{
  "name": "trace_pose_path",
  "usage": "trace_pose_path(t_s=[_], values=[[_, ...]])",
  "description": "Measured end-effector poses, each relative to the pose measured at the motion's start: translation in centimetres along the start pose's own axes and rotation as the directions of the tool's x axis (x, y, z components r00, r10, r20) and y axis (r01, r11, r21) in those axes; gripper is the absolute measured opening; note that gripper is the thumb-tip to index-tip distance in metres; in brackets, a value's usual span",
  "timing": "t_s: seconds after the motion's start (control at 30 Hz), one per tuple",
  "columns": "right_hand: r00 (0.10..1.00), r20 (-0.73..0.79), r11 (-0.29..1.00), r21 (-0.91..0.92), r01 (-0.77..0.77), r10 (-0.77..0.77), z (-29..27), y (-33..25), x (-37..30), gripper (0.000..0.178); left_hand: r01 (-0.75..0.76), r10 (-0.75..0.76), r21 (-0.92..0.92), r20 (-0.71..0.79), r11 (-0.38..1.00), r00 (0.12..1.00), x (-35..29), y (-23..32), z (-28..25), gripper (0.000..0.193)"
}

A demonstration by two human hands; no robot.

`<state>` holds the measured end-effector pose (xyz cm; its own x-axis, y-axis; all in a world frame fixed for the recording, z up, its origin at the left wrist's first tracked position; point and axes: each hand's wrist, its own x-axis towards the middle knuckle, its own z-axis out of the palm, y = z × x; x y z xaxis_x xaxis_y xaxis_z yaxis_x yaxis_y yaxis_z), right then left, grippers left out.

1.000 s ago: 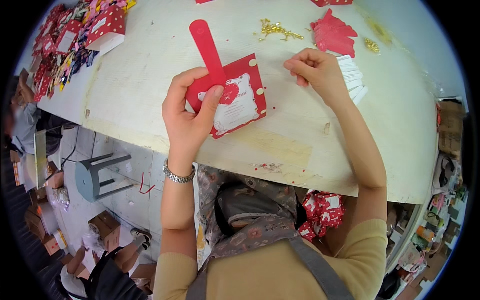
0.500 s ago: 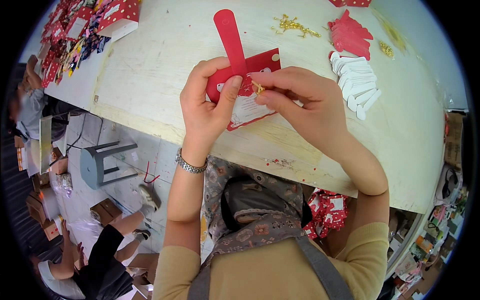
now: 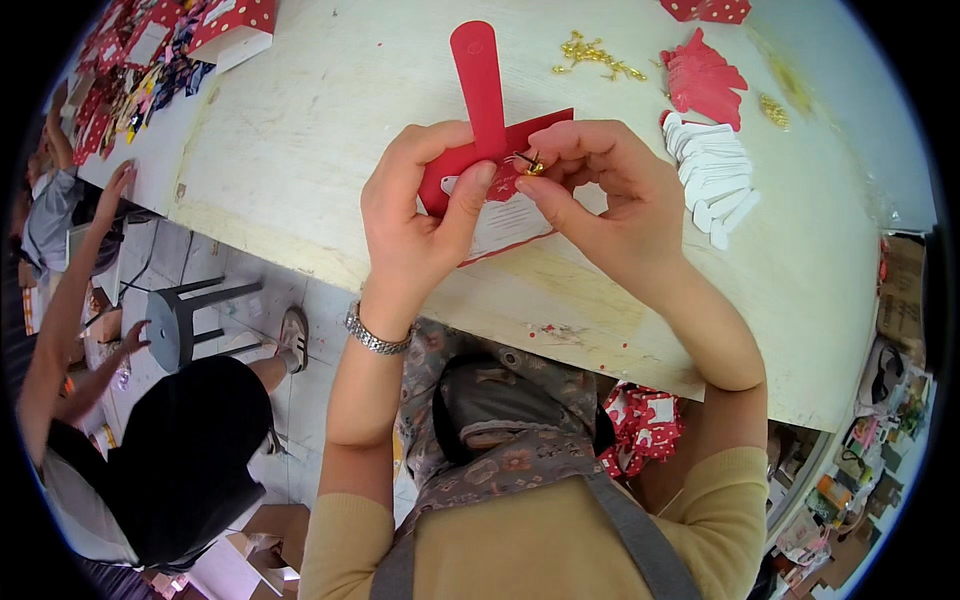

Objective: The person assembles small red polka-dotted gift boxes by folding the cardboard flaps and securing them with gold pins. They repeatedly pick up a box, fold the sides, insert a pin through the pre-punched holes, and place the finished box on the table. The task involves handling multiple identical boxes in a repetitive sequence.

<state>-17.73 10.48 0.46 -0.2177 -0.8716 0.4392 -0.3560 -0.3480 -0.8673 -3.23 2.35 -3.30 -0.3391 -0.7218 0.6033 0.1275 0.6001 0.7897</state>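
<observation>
My left hand (image 3: 420, 200) is closed on a red folded card (image 3: 525, 222) with a white printed panel. Its thumb presses a long red paper strip (image 3: 478, 85) with a rounded end against the card's upper part; the strip stands up past the card's edge. A small gold paper fastener (image 3: 535, 166) with thin legs is pinched between the thumb and fingers of my right hand (image 3: 625, 205), right in front of the card, close to the strip's lower end. Whether its legs touch the card I cannot tell.
On the table (image 3: 320, 120) lie loose gold fasteners (image 3: 598, 55), a stack of red strips (image 3: 703, 78), fanned white strips (image 3: 712, 170) and another gold heap (image 3: 772, 110). Red dotted packages (image 3: 150, 40) crowd the far left. A person (image 3: 190, 450) bends by a grey stool (image 3: 172, 325).
The gold fastener has turned in my right fingers, and its thin legs now show. The card and strip have shifted slightly right. At the left, the person has come nearer and reaches to the stool.
</observation>
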Motion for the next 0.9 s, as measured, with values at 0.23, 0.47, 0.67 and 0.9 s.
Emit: trace_pose_path(t_s=[0.23,0.47,0.67,0.9], values=[[0.999,-0.010,0.999,-0.023,-0.045,0.045,-0.2,-0.2,-0.5,0.020,-0.014,0.014,0.006,0.000,1.000,1.000,0.0,0.1,0.0,0.023],[0.986,-0.164,0.922,-0.377,-0.089,0.028,-4.0,1.2,0.6,0.013,-0.019,0.021,0.052,-0.029,0.998,0.999,-0.3,0.0,0.0,0.023],[0.845,-0.220,0.829,-0.190,-0.527,0.487,-8.2,7.8,0.9,0.016,0.007,-0.006,0.085,-0.014,0.996,1.000,-0.3,0.4,0.0,0.023],[0.959,-0.189,0.784,-0.554,-0.281,0.210,-8.5,8.7,0.9,0.017,-0.012,0.014,0.093,-0.026,0.996,1.000,-0.3,0.3,0.1,0.023]])
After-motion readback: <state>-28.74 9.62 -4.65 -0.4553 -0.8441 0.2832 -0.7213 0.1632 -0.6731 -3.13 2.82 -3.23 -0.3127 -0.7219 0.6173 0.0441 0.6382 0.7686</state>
